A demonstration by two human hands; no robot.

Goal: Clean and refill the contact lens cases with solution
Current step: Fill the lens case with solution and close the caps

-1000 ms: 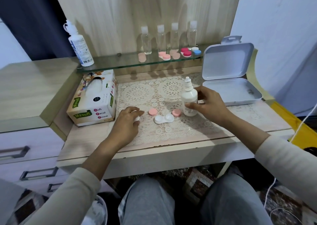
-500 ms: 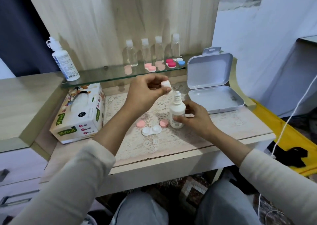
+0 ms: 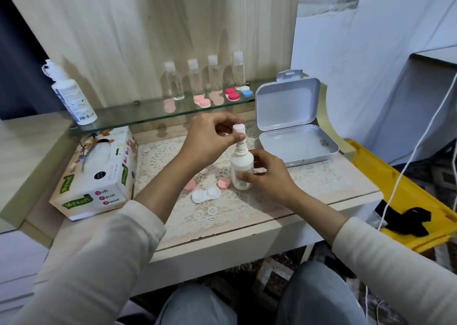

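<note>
A small white solution bottle (image 3: pixel 241 170) stands upright on the lace mat, and my right hand (image 3: pixel 265 176) grips its body. My left hand (image 3: pixel 210 139) pinches the bottle's white cap (image 3: pixel 239 129) right over the nozzle. In front of the bottle lies an open white lens case (image 3: pixel 206 194) with both wells uncovered. Its two pink lids (image 3: pixel 223 183) lie beside it on the mat, the left one (image 3: pixel 190 185) partly hidden by my left forearm.
A tissue box (image 3: pixel 99 173) sits at the left. An open white hinged box (image 3: pixel 294 131) stands at the right. The glass shelf (image 3: pixel 138 114) holds a large solution bottle (image 3: pixel 71 97), several clear small bottles (image 3: pixel 195 79) and more lens cases (image 3: pixel 232 94).
My left hand rose from the mat with the white cap and brought it onto the bottle's nozzle. My right hand has kept hold of the bottle.
</note>
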